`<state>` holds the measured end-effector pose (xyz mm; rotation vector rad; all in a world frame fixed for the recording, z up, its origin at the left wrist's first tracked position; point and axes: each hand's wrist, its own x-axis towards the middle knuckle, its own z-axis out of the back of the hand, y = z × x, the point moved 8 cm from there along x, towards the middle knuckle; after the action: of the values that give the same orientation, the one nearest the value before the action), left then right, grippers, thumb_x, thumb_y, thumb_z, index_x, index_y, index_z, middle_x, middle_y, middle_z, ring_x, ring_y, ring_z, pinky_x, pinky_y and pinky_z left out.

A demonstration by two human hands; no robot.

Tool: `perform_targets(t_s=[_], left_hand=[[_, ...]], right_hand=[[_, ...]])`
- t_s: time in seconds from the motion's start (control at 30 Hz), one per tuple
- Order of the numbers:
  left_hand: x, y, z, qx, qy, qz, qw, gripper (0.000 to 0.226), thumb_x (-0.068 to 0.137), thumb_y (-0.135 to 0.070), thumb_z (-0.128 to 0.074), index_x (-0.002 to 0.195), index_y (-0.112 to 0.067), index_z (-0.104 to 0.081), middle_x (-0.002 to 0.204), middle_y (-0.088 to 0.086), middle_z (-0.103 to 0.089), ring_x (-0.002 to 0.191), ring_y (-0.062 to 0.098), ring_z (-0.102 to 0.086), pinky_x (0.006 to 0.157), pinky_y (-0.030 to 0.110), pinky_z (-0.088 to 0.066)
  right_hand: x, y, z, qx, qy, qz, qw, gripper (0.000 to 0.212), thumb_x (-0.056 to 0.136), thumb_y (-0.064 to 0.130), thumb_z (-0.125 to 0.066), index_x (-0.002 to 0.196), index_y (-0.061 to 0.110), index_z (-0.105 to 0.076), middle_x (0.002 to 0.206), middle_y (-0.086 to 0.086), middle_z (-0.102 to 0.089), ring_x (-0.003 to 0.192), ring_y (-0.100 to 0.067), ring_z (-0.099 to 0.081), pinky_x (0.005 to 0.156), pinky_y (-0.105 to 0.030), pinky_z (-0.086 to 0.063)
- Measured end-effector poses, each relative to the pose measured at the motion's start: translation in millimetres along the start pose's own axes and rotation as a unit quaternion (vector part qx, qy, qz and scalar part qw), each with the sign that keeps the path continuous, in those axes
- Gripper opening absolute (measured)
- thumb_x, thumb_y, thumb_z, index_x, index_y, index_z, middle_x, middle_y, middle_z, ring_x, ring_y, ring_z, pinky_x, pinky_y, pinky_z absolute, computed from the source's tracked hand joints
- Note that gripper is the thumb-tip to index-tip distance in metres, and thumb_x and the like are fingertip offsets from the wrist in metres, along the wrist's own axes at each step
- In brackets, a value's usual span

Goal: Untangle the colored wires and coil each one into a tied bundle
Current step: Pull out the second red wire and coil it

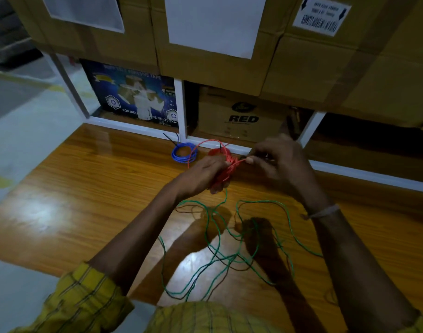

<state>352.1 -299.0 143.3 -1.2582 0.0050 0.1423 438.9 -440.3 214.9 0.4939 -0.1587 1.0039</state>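
Note:
My left hand [204, 173] grips a coil of red wire [223, 175] held above the wooden table [90, 188]. My right hand [276, 159] pinches a thin dark tie at the coil's top, close to the left thumb. One red loop arcs up and left from the coil. A blue wire bundle [182, 153], coiled and tied with a black tie, lies on the table at the back. Loose green wire [229, 236] tangled with a dark brown wire [205, 267] sprawls on the table in front of me, under my forearms.
Stacked cardboard boxes [229, 68] and a white shelf frame [181, 109] stand right behind the table's far edge. A blue printed tape carton [133, 92] and a box marked RED [241, 116] sit in the lower shelf. Pale floor [25, 121] lies to the left.

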Motion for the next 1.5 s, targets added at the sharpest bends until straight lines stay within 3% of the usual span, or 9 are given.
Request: perform_targets(t_s=[0.17, 0.3, 0.53, 0.7, 0.9, 1.0, 1.23, 1.4, 1.5], left_hand=[[-0.6, -5.3, 4.3, -0.008, -0.053, -0.025, 0.998, 0.045, 0.105, -0.024, -0.038, 0.085, 0.011, -0.059, 0.070, 0.018, -0.056, 0.054, 0.024, -0.046, 0.050, 0.027, -0.036], [-5.1, -5.3, 7.9, 0.068, -0.102, -0.038, 0.992, 0.020, 0.108, -0.009, -0.045, 0.116, -0.004, -0.064, 0.096, -0.004, -0.050, 0.080, 0.006, -0.051, 0.066, 0.015, -0.044], [-0.1, -20.4, -2.1, 0.039, -0.053, -0.004, 0.998, 0.030, 0.108, -0.028, -0.040, 0.090, -0.017, -0.061, 0.088, -0.001, -0.051, 0.075, 0.012, -0.051, 0.072, 0.036, -0.043], [7.9, -21.6, -11.8, 0.050, -0.042, -0.003, 0.998, 0.032, 0.107, -0.035, -0.041, 0.091, -0.020, -0.063, 0.097, 0.008, -0.058, 0.090, 0.024, -0.057, 0.077, 0.042, -0.045], [11.0, -43.1, -29.4, -0.003, -0.106, -0.087, 0.991, 0.064, 0.106, -0.047, -0.048, 0.079, 0.010, -0.059, 0.070, 0.033, -0.052, 0.056, 0.039, -0.046, 0.052, 0.045, -0.036], [13.5, -40.4, -37.9, -0.033, -0.127, -0.094, 0.987, 0.060, 0.111, -0.040, -0.049, 0.087, 0.014, -0.056, 0.065, 0.017, -0.047, 0.051, 0.019, -0.042, 0.049, 0.029, -0.033], [14.9, 12.6, -77.9, -0.194, -0.182, -0.008, 0.964, 0.049, 0.108, -0.042, -0.053, 0.085, 0.000, -0.053, 0.056, 0.001, -0.033, 0.045, 0.014, -0.028, 0.046, 0.023, -0.025], [15.4, 48.2, -95.6, -0.240, -0.256, 0.066, 0.934, 0.056, 0.106, -0.044, -0.057, 0.091, 0.010, -0.060, 0.054, -0.002, -0.033, 0.042, 0.010, -0.028, 0.044, 0.019, -0.025], [17.9, 54.6, -106.6, -0.270, -0.266, 0.090, 0.921, 0.042, 0.104, -0.042, -0.063, 0.072, -0.015, -0.055, 0.054, -0.005, -0.032, 0.042, 0.009, -0.026, 0.043, 0.019, -0.023]], right_hand=[[-13.9, -13.2, -3.7, 0.214, -0.073, -0.046, 0.973, 0.009, 0.084, 0.017, -0.086, 0.090, 0.014, -0.080, 0.088, 0.001, -0.070, 0.083, -0.014, -0.065, 0.068, -0.027, -0.051], [-26.3, -19.9, -17.7, 0.347, -0.048, -0.111, 0.930, 0.035, 0.082, 0.012, -0.087, 0.113, 0.019, -0.073, 0.085, 0.002, -0.073, 0.083, -0.012, -0.071, 0.075, -0.021, -0.054], [-31.8, -14.5, -16.3, 0.362, 0.104, -0.060, 0.924, 0.091, 0.080, 0.014, -0.086, 0.156, 0.040, -0.043, 0.082, -0.013, -0.068, 0.082, -0.029, -0.072, 0.081, -0.050, -0.061], [-38.7, -27.1, -16.7, 0.384, 0.109, -0.080, 0.913, 0.073, 0.079, 0.012, -0.087, 0.145, 0.028, -0.060, 0.084, -0.012, -0.072, 0.085, -0.033, -0.073, 0.086, -0.053, -0.061], [-53.2, -54.4, -20.9, 0.424, 0.069, -0.129, 0.894, 0.043, 0.075, 0.023, -0.085, 0.117, 0.017, -0.078, 0.095, -0.011, -0.078, 0.092, -0.025, -0.076, 0.089, -0.044, -0.063], [-62.3, -68.3, -28.5, 0.469, 0.021, -0.139, 0.872, 0.035, 0.081, 0.023, -0.084, 0.116, 0.019, -0.081, 0.102, -0.013, -0.074, 0.100, -0.029, -0.071, 0.091, -0.048, -0.061], [-106.4, -70.9, -53.1, 0.376, -0.104, -0.180, 0.903, 0.022, 0.100, 0.031, -0.066, 0.117, 0.024, -0.078, 0.122, 0.007, -0.066, 0.120, -0.009, -0.061, 0.087, -0.012, -0.050], [-120.4, -67.3, -78.0, 0.421, -0.068, -0.184, 0.886, 0.033, 0.104, 0.028, -0.062, 0.135, 0.022, -0.071, 0.119, 0.015, -0.072, 0.112, -0.007, -0.070, 0.093, -0.038, -0.061], [-126.1, -79.5, -86.4, 0.408, -0.074, -0.195, 0.889, 0.034, 0.101, 0.021, -0.069, 0.134, 0.023, -0.071, 0.107, 0.013, -0.070, 0.100, -0.014, -0.072, 0.083, -0.050, -0.062]])
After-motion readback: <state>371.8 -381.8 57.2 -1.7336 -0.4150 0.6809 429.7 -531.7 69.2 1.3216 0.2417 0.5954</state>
